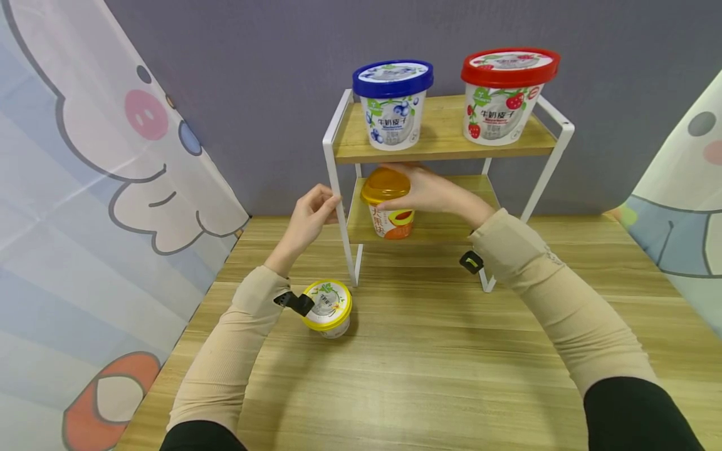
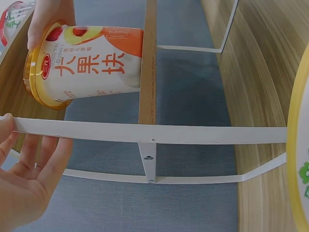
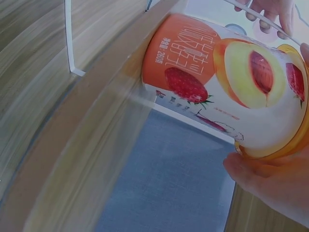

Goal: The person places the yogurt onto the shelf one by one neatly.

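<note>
My right hand (image 1: 437,194) grips an orange-lidded yogurt cup (image 1: 395,224) near its top, fingers and thumb about the lid. The cup is upright, with its base at the lower wooden shelf board (image 1: 445,232) of a small two-tier rack. Peach pictures and orange print show on its side in the right wrist view. At the rack's left side, my left hand (image 1: 310,219) pinches the white metal post (image 1: 345,232) between thumb and fingers. In the left wrist view, the fingers (image 2: 50,150) lie along that post, and the cup (image 2: 96,63) stands just beyond it.
On the upper board (image 1: 442,125) stand a blue-lidded tub (image 1: 393,116) at left and a red-lidded tub (image 1: 502,113) at right. A yellow-lidded tub (image 1: 327,307) sits on the wooden table (image 1: 423,363), beside my left wrist. A grey panel (image 1: 271,94) rises behind the rack.
</note>
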`<state>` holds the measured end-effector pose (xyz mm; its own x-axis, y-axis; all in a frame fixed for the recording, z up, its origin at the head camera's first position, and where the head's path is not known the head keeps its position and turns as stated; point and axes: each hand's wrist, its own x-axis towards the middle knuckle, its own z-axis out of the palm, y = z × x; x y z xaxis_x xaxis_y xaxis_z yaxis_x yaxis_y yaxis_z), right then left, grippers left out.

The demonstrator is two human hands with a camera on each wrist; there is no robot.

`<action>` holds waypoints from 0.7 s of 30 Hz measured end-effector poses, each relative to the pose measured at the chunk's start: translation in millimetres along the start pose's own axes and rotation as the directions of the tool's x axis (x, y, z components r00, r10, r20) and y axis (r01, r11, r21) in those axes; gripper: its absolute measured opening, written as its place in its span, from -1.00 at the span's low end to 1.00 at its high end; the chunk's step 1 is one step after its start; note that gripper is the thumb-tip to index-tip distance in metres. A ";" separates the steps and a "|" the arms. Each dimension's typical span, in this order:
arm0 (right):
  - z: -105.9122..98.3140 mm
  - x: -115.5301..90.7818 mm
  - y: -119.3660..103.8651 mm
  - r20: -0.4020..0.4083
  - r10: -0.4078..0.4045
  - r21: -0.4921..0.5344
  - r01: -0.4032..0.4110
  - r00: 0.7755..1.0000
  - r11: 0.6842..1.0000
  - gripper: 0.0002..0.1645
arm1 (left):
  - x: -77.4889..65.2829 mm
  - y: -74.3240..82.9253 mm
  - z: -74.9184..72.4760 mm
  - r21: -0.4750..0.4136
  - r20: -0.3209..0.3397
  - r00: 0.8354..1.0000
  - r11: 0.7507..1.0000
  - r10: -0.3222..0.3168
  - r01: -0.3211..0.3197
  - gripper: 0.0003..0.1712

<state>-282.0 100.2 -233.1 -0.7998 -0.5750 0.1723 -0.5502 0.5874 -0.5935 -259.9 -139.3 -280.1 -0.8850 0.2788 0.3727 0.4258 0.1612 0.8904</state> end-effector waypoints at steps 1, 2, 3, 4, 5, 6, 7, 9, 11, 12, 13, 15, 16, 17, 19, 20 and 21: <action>-0.3 -0.8 0.8 -0.005 -0.010 0.008 0.010 1.000 1.000 -0.05 | 0.1 0.1 0.0 0.000 0.000 1.000 1.000 -0.001 0.001 -0.76; -0.5 -1.4 1.8 -0.010 -0.022 0.016 0.022 1.000 1.000 -0.05 | 0.3 -0.1 0.0 0.000 0.000 1.000 1.000 -0.004 0.004 -0.77; -0.9 -2.6 2.6 -0.017 -0.031 0.024 0.031 0.999 0.999 -0.06 | 0.4 -0.2 0.0 -0.001 0.000 1.000 1.000 -0.005 0.005 -0.77; -1.3 -3.7 3.4 -0.022 -0.043 0.043 0.044 0.999 0.998 -0.08 | 0.5 -0.2 -0.1 -0.001 0.000 1.000 1.000 -0.008 0.008 -0.77; -1.8 -5.0 4.2 -0.028 -0.047 0.057 0.048 0.999 0.997 -0.09 | 0.5 -0.1 -0.1 -0.002 0.001 1.000 1.000 -0.010 0.010 -0.78; -2.3 -6.6 4.9 -0.035 -0.045 0.063 0.048 0.998 0.997 -0.10 | 0.5 0.1 0.0 -0.003 0.001 1.000 1.000 -0.011 0.011 -0.79; -2.9 -8.3 5.3 -0.042 -0.043 0.070 0.046 0.998 0.997 -0.12 | 0.3 0.7 0.0 -0.003 0.002 1.000 1.000 -0.013 0.013 -0.79; -4.3 -12.4 6.0 -0.065 -0.023 0.051 0.026 0.998 0.998 -0.13 | -1.0 4.4 0.6 -0.002 0.003 1.000 1.000 -0.014 0.014 -0.81; -5.7 -16.5 7.1 -0.085 0.002 0.021 -0.001 0.996 1.000 -0.12 | -2.9 9.9 1.8 0.003 0.005 1.000 1.000 -0.018 0.018 -0.82; -6.4 -18.7 8.0 -0.093 0.015 0.007 -0.015 0.996 1.000 -0.10 | -4.0 13.0 2.5 0.005 0.006 1.000 1.000 -0.020 0.020 -0.82; -6.9 -21.1 9.1 -0.102 0.025 -0.006 -0.026 0.994 1.000 -0.09 | -5.1 15.9 3.2 0.006 0.006 1.000 1.000 -0.022 0.022 -0.82; -7.6 -25.7 11.8 -0.113 0.038 -0.024 -0.041 0.993 0.999 -0.07 | -7.1 21.2 4.3 0.010 0.007 1.000 1.000 -0.021 0.021 -0.82; -7.7 -28.1 13.4 -0.117 0.038 -0.029 -0.042 0.992 0.999 -0.07 | -7.2 21.6 4.5 0.010 0.006 1.000 1.000 -0.023 0.023 -0.82; -7.8 -30.8 15.1 -0.120 0.041 -0.033 -0.045 0.992 0.998 -0.06 | -7.5 22.2 4.6 0.009 0.006 1.000 1.000 -0.022 0.022 -0.82; -7.7 -36.0 18.4 -0.127 0.040 -0.049 -0.047 0.991 0.998 -0.05 | -8.0 23.2 4.5 0.012 0.006 1.000 1.000 -0.020 0.020 -0.82; -7.8 -38.7 20.0 -0.131 0.045 -0.058 -0.053 0.990 0.997 -0.04 | -8.1 23.2 4.4 0.013 0.007 1.000 1.000 -0.018 0.018 -0.82; -7.8 -41.5 21.4 -0.134 0.053 -0.066 -0.062 0.990 0.996 -0.02 | -8.2 23.4 4.4 0.012 0.006 1.000 1.000 -0.019 0.019 -0.81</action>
<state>-262.5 141.1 -246.8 -0.8527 -0.4616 0.2448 -0.5142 0.6581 -0.5500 -241.8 -133.7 -263.5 -0.8919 0.2814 0.3539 0.4109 0.1779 0.8942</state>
